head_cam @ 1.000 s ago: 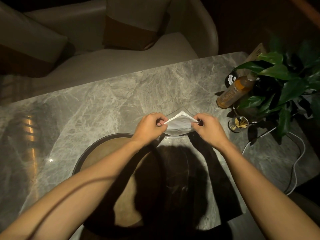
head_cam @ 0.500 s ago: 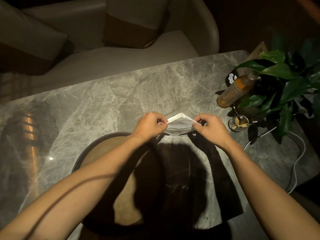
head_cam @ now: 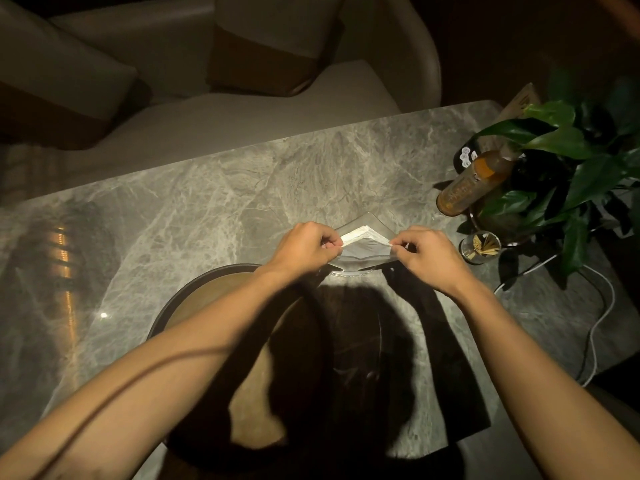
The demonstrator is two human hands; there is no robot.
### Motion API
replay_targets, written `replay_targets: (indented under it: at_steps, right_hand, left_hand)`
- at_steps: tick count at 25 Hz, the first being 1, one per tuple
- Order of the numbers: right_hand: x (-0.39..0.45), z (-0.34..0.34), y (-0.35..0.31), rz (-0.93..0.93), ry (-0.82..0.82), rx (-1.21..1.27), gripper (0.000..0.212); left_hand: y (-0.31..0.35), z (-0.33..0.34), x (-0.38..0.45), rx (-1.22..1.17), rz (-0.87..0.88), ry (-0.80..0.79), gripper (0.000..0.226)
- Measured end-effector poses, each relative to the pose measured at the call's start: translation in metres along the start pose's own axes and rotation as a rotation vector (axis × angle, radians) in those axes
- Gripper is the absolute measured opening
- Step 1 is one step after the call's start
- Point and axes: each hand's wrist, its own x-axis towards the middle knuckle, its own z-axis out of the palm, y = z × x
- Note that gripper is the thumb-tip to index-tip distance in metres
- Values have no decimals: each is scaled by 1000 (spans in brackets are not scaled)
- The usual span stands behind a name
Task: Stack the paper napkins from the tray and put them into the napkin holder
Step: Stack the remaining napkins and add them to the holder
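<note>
A stack of white paper napkins (head_cam: 363,239) stands point-up inside a clear napkin holder (head_cam: 372,220) on the marble table. My left hand (head_cam: 304,249) pinches the stack's left corner and my right hand (head_cam: 427,256) pinches its right corner. The lower part of the stack shows through the holder's front wall. A round tray (head_cam: 194,299) with a dark rim and tan inside lies just in front of the holder, under my left forearm; my shadow covers much of it and I see no napkins on its lit part.
At the right stand a brown bottle (head_cam: 467,185), a small glass of toothpicks (head_cam: 479,245) and a leafy potted plant (head_cam: 568,174). A white cable (head_cam: 599,313) trails along the right edge. A sofa with cushions (head_cam: 263,39) lies beyond the table's far edge.
Both hands stay on the napkin corners. The stack sits slightly lower in the holder than a second ago, and my view has shifted a little.
</note>
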Motion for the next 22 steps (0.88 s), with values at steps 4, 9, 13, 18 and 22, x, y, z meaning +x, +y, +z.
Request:
replay_targets:
  at_steps: [4,9,13,18,22]
  right_hand:
    - [1,2,-1,35,-47,-24,13]
    - [2,-3,-1,41,-68,-8,10]
    - [0,-3,-1,31,-31,4,7]
    - [2,2,-2,28,-40,44,6]
    - [-2,3,8,82,-45,103,6]
  left_hand:
    - [2,0,0,-8,14,-5,6]
    - [-2,0,0,-26,24,-16,4]
    - [-5,2,-2,-55,17,-2,6]
    - [-7,-1,-3,-58,11,20,6]
    - [-7,-8,-1,-19,38,-32,6]
